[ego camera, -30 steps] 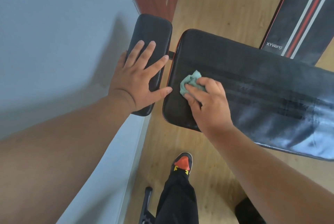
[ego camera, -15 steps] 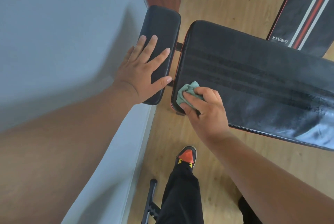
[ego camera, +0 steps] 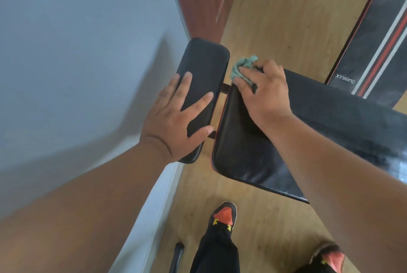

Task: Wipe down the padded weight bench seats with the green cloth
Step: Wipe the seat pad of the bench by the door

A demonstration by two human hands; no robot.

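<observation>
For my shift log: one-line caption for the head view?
Right hand presses green cloth at large pad's far corner; left hand flat on small pad.

Right hand on cloth at far corner of big pad, left hand flat on small pad.

Right hand (ego camera: pixel 263 92) clutches bunched green cloth (ego camera: pixel 243 68) against the long bench pad (ego camera: pixel 253 153), at the corner nearest the small pad (ego camera: pixel 203 70). Left hand (ego camera: pixel 176 123) lies palm-down, fingers spread, on that small pad. Second bench (ego camera: pixel 372 48) marked "XYWang" upper right. Wood floor (ego camera: pixel 286 12), grey wall (ego camera: pixel 77 41) left, two shoes below.
</observation>
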